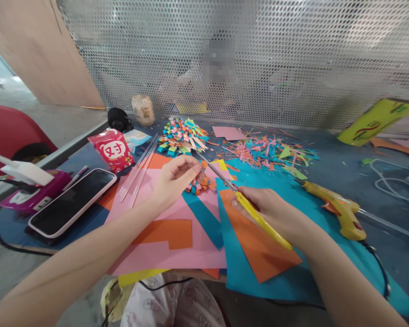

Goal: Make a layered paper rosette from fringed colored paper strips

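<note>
My right hand (259, 204) is closed on yellow-handled scissors (255, 218), whose metal blades point up and to the left, toward my left hand. My left hand (180, 177) has its fingers curled, thumb near the fingertips, beside a small cluster of orange and blue paper curls (202, 184); whether it pinches a piece is too small to tell. Under the hands lie a pink sheet (157, 261), a blue strip (202, 218), orange pieces (180, 234) and a large blue sheet (238, 272). Behind them sits a mound of colourful fringed paper (182, 136).
A heap of paper scraps (269, 152) lies behind my right hand. The yellow glue gun (341, 209) is at the right, a yellow tube (378, 121) behind it. At the left are a phone (73, 202), a power strip (30, 197), clear sticks (139, 172) and a red packet (112, 150).
</note>
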Tool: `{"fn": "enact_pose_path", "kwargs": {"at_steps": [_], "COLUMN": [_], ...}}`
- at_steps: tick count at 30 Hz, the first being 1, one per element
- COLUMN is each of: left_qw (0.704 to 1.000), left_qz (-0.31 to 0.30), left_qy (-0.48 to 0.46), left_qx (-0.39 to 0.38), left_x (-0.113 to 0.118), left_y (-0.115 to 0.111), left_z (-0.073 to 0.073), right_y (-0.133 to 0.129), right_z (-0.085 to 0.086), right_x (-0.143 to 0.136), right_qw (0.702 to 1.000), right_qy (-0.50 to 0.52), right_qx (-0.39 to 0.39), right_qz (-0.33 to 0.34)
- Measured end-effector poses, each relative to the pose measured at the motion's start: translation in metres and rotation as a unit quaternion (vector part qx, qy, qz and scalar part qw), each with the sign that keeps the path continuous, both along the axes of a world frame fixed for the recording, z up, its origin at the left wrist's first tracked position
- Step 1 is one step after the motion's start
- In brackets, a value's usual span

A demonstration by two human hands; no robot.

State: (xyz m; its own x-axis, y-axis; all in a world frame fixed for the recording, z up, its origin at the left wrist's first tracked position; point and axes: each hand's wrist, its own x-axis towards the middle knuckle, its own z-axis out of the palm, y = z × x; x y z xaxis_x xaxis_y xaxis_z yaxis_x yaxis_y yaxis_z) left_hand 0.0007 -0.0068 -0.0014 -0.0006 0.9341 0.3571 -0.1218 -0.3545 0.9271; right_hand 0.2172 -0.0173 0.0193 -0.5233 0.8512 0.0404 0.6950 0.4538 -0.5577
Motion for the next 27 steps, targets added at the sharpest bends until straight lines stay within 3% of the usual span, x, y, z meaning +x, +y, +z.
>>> {"fn": "enact_pose_path", "kwargs": {"at_steps": [27], "left_qw": [0.999], "left_qz": [0.010], "left_qy": [-0.032], "left_qx": [-0.015], "left_x": [-0.0017], "left_y": [0.0034], "left_z": [-0.0012], "right_y": [-0.0003], "right_z": [0.0046], "right_x": [-0.0020], "right_qw": [0.997], "right_qy": [-0.053], "right_qx": [-0.047], "right_qz": [-0.009]}}
